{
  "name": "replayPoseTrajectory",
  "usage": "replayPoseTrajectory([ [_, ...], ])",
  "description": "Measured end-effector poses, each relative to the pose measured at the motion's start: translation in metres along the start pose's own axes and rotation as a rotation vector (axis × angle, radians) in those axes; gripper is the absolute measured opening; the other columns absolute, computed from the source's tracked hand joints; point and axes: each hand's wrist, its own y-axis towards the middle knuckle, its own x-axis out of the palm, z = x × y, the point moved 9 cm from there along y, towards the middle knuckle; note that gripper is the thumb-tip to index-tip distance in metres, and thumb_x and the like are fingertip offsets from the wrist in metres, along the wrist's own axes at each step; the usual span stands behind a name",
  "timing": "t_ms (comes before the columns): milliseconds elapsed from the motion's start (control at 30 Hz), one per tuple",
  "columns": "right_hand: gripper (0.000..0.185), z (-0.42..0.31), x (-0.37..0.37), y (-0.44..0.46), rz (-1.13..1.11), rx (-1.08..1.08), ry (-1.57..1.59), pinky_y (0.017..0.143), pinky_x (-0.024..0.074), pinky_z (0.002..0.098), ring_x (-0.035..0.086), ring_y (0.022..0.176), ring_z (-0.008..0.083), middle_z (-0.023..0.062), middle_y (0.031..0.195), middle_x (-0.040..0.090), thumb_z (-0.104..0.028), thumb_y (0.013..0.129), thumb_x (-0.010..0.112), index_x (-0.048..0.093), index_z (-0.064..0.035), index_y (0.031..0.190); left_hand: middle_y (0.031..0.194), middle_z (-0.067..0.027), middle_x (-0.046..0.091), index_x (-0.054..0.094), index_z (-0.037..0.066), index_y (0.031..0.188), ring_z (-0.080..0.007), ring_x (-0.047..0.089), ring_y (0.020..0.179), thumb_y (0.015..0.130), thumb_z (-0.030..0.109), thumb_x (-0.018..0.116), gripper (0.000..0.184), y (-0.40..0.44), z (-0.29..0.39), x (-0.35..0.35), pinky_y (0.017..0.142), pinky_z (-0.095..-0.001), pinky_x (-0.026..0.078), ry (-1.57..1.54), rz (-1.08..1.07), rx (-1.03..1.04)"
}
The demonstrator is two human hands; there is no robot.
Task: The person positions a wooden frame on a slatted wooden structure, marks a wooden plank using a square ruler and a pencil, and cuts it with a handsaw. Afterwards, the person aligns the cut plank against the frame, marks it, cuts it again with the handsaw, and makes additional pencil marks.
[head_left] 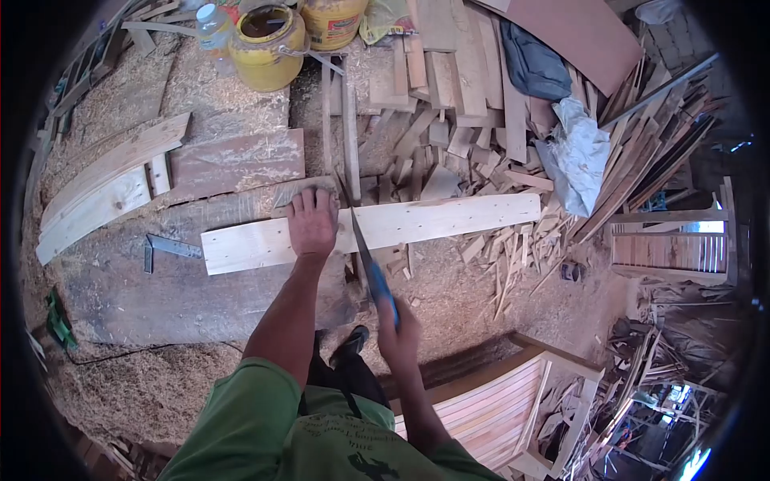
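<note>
A long pale board (pixel 449 223) lies across the workbench (pixel 200 301), its right part sticking out past the bench edge. My left hand (pixel 314 222) presses down on the board with its fingers stretched out, just left of the saw. In my right hand (pixel 399 331) is the blue handle of a handsaw (pixel 365 255), with the fingers wrapped round it. The saw blade crosses the board near the bench edge; how deep it sits in the wood I cannot tell. My right hand looks slightly blurred.
A metal try square (pixel 172 247) lies left of the board. Behind it are more planks (pixel 112 188), a yellow bucket (pixel 267 50) and a plastic bottle (pixel 213 30). Wood offcuts (pixel 513 248) cover the floor at right, near a white sack (pixel 579 156). A slatted wooden piece (pixel 481 409) stands behind my right arm.
</note>
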Motion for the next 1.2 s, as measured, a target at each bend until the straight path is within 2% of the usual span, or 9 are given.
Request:
replayPoseTrajectory([
  [33, 0.044, 0.036, -0.022, -0.043, -0.059, 0.156, -0.120, 0.072, 0.0564, 0.0378, 0.072, 0.075, 0.0231, 0.0184, 0.083, 0.073, -0.033, 0.107, 0.060, 0.070, 0.0044, 0.128, 0.107, -0.0123, 0.057, 0.062, 0.012, 0.108, -0.0325, 0.056, 0.104, 0.101, 0.031, 0.063, 0.021, -0.003, 0.000, -0.001, 0.092, -0.0484, 0.044, 0.002, -0.007, -0.002],
  [133, 0.039, 0.029, -0.046, -0.096, -0.066, 0.219, 0.027, 0.068, 0.0540, 0.0290, 0.067, 0.073, 0.0104, 0.0110, 0.079, 0.071, -0.026, 0.106, 0.061, 0.070, 0.0027, 0.130, 0.107, -0.0124, 0.057, 0.062, 0.012, 0.108, -0.0327, 0.056, 0.104, 0.101, 0.031, 0.063, 0.021, 0.003, -0.001, -0.002, 0.092, -0.0485, 0.044, -0.001, 0.041, 0.007],
  [300, 0.038, 0.003, 0.059, 0.087, -0.006, -0.104, -0.036, 0.066, 0.0526, 0.0484, 0.073, 0.078, 0.0445, 0.0276, 0.088, 0.072, -0.031, 0.109, 0.058, 0.071, 0.0045, 0.115, 0.108, -0.0126, 0.058, 0.062, 0.011, 0.108, -0.0328, 0.057, 0.103, 0.101, 0.031, 0.063, 0.021, 0.001, -0.002, -0.003, 0.092, -0.0483, 0.044, -0.001, 0.005, 0.011],
  [567, 0.045, 0.020, -0.038, -0.070, -0.079, 0.149, -0.054, 0.069, 0.0573, 0.0394, 0.073, 0.071, 0.0249, 0.0155, 0.081, 0.072, -0.034, 0.106, 0.063, 0.070, 0.0041, 0.129, 0.108, -0.0133, 0.059, 0.062, 0.010, 0.109, -0.0336, 0.057, 0.105, 0.101, 0.032, 0.063, 0.023, -0.002, -0.002, 0.000, 0.093, -0.0494, 0.044, 0.009, -0.013, 0.010],
  [667, 0.044, 0.018, -0.038, -0.076, -0.108, 0.194, -0.032, 0.071, 0.0586, 0.0408, 0.076, 0.074, 0.0299, 0.0190, 0.083, 0.074, -0.033, 0.105, 0.064, 0.071, 0.0025, 0.129, 0.109, -0.0133, 0.059, 0.062, 0.010, 0.109, -0.0336, 0.057, 0.105, 0.099, 0.032, 0.064, 0.024, 0.002, -0.002, 0.002, 0.093, -0.0494, 0.044, 0.005, 0.021, 0.025],
  [833, 0.042, -0.006, 0.067, 0.115, -0.074, -0.055, -0.110, 0.073, 0.0567, 0.0489, 0.076, 0.084, 0.0436, 0.0280, 0.088, 0.073, -0.035, 0.108, 0.059, 0.071, 0.0036, 0.119, 0.109, -0.0128, 0.058, 0.061, 0.011, 0.109, -0.0331, 0.057, 0.105, 0.102, 0.033, 0.062, 0.023, 0.000, -0.003, 0.003, 0.093, -0.0492, 0.044, 0.019, 0.007, 0.018],
  [967, 0.043, -0.012, 0.032, 0.056, -0.028, -0.046, -0.043, 0.070, 0.0560, 0.0459, 0.075, 0.081, 0.0426, 0.0265, 0.086, 0.073, -0.035, 0.109, 0.058, 0.071, 0.0045, 0.115, 0.108, -0.0125, 0.059, 0.061, 0.011, 0.107, -0.0329, 0.056, 0.105, 0.104, 0.034, 0.059, 0.023, -0.001, -0.002, 0.000, 0.092, -0.0492, 0.043, 0.021, -0.015, 0.021],
  [1067, 0.043, 0.011, -0.032, -0.059, -0.085, 0.211, -0.021, 0.075, 0.0581, 0.0394, 0.076, 0.082, 0.0229, 0.0178, 0.086, 0.076, -0.030, 0.107, 0.062, 0.069, 0.0042, 0.132, 0.107, -0.0125, 0.059, 0.061, 0.011, 0.106, -0.0331, 0.056, 0.103, 0.105, 0.034, 0.058, 0.023, 0.000, -0.003, 0.004, 0.091, -0.0494, 0.043, 0.040, -0.026, 0.006],
  [1200, 0.043, 0.018, -0.018, -0.048, -0.048, 0.106, -0.081, 0.074, 0.0581, 0.0381, 0.075, 0.080, 0.0194, 0.0175, 0.087, 0.076, -0.031, 0.107, 0.061, 0.070, 0.0034, 0.131, 0.107, -0.0129, 0.059, 0.061, 0.010, 0.107, -0.0335, 0.056, 0.104, 0.105, 0.034, 0.058, 0.024, 0.001, -0.002, 0.000, 0.092, -0.0490, 0.043, 0.018, 0.022, 0.027],
])
